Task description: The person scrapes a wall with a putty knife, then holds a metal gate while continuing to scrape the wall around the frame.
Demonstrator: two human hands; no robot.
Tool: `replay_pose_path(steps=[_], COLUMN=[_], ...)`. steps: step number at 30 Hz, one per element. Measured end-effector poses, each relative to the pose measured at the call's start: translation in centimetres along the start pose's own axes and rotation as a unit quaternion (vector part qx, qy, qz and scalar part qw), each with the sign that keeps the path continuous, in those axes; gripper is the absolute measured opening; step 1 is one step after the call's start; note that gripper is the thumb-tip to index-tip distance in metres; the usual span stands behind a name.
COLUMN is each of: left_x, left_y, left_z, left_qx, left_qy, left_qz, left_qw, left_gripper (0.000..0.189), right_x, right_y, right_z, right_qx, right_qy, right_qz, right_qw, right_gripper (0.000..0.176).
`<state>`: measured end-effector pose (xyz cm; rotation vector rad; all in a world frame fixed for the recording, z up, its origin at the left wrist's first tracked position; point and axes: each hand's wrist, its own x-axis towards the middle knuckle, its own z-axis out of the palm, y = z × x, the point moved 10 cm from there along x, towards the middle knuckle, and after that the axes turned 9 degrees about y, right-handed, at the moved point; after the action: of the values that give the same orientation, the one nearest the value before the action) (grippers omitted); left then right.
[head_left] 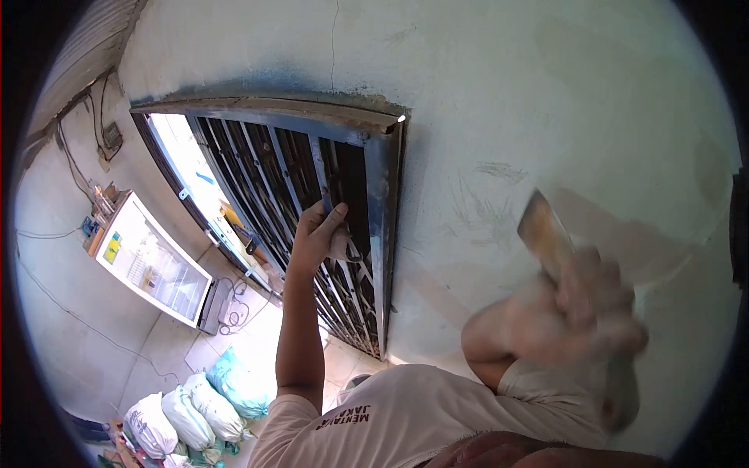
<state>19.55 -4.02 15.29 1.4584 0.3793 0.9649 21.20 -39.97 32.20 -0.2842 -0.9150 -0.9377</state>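
My left hand is closed round an upright bar of the dark metal folding gate, with the arm stretched out in front of me. A small greyish piece shows just below the fingers, beside the bars. My right hand, smeared by motion, grips a flat, broad-ended tool with a tan and dark end pointing up and left. Blur hides its exact kind. It is raised in front of the pale plaster wall, near scratch marks and a darker patch.
A metal frame edges the gate, with daylight through the opening. Further left stand a lit glass-door display cabinet and several filled sacks on the tiled floor. Loose cables hang on the left wall.
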Motion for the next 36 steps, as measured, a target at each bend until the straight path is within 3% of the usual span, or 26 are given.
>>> replay_pose_path(steps=[2,4,5,7,10,13,14,16,19,21,23,25,26,27,28,30,32,35,36], left_x=[-0.1,-0.1,-0.2,0.1,-0.2,-0.1,-0.1,0.0,-0.2,-0.5,-0.3,0.0,0.0,-0.2,-0.3,-0.1,0.0,0.0,-0.1], left_y=[0.1,0.1,0.0,0.1,0.0,-0.1,-0.2,-0.1,0.2,0.9,0.1,0.1,0.1,0.0,-0.1,-0.1,0.1,-0.2,-0.4], left_z=[0.2,0.2,0.1,0.1,0.2,0.2,0.1,-0.1,0.2,0.5,0.2,0.1,0.1,0.2,0.1,0.2,0.2,-0.1,0.0], left_qx=[-0.02,-0.024,-0.018,-0.019,-0.027,-0.025,-0.019,-0.013,-0.014,-0.025,-0.021,-0.022,-0.022,-0.022,-0.024,-0.028,-0.022,-0.016,-0.013], left_qy=[-0.008,-0.013,-0.012,-0.011,-0.013,-0.006,-0.003,-0.001,-0.002,0.006,0.007,0.004,-0.002,-0.009,-0.002,0.011,0.014,-0.001,-0.012], left_qz=[-0.008,-0.012,-0.011,-0.009,-0.024,-0.025,-0.019,-0.011,-0.015,-0.018,-0.016,-0.014,-0.016,-0.02,-0.018,-0.011,-0.007,-0.014,-0.02], left_qw=[1.0,1.0,1.0,1.0,0.999,0.999,1.0,1.0,1.0,1.0,1.0,1.0,1.0,1.0,1.0,0.999,1.0,1.0,1.0], left_gripper=[0.021,0.02,0.02,0.019,0.02,0.02,0.02,0.02,0.021,0.021,0.021,0.021,0.021,0.021,0.021,0.021,0.021,0.021,0.021], right_x=[0.3,0.7,0.9,1.4,1.8,1.7,1.9,1.9,1.9,2.1,1.7,1.4,1.3,1.4,1.5,0.9,0.5,1.0,1.2], right_y=[1.8,1.4,0.3,-0.5,-0.5,1.3,0.1,-1.0,2.4,2.3,-0.7,-1.3,-1.2,0.3,2.6,4.0,1.4,0.4,1.4], right_z=[1.7,1.7,0.7,0.2,0.8,0.8,-0.2,-1.4,-0.1,0.3,-0.2,-2.7,-2.4,-2.2,-0.5,0.6,-1.2,-0.8,0.5], right_qx=[-0.147,-0.109,-0.02,-0.004,-0.122,-0.003,0.063,-0.009,-0.159,-0.18,-0.102,-0.046,-0.046,-0.086,-0.149,-0.118,0.073,0.084,-0.024], right_qy=[-0.061,-0.053,-0.017,0.01,-0.014,-0.038,-0.019,-0.006,0.023,0.034,0.035,0.276,0.275,0.265,0.135,0.026,0.07,0.015,0.01], right_qz=[0.018,0.026,0.023,-0.014,-0.041,0.058,0.034,0.004,0.068,0.048,-0.068,-0.061,-0.059,0.01,0.073,0.13,0.118,0.062,0.036], right_qw=[0.987,0.992,0.999,1.0,0.992,0.998,0.997,1.0,0.985,0.982,0.992,0.958,0.959,0.96,0.977,0.984,0.988,0.994,0.999], right_gripper=[0.032,0.033,0.032,0.031,0.028,0.019,0.016,0.015,0.031,0.039,0.034,0.031,0.031,0.032,0.034,0.033,0.028,0.024,0.028])
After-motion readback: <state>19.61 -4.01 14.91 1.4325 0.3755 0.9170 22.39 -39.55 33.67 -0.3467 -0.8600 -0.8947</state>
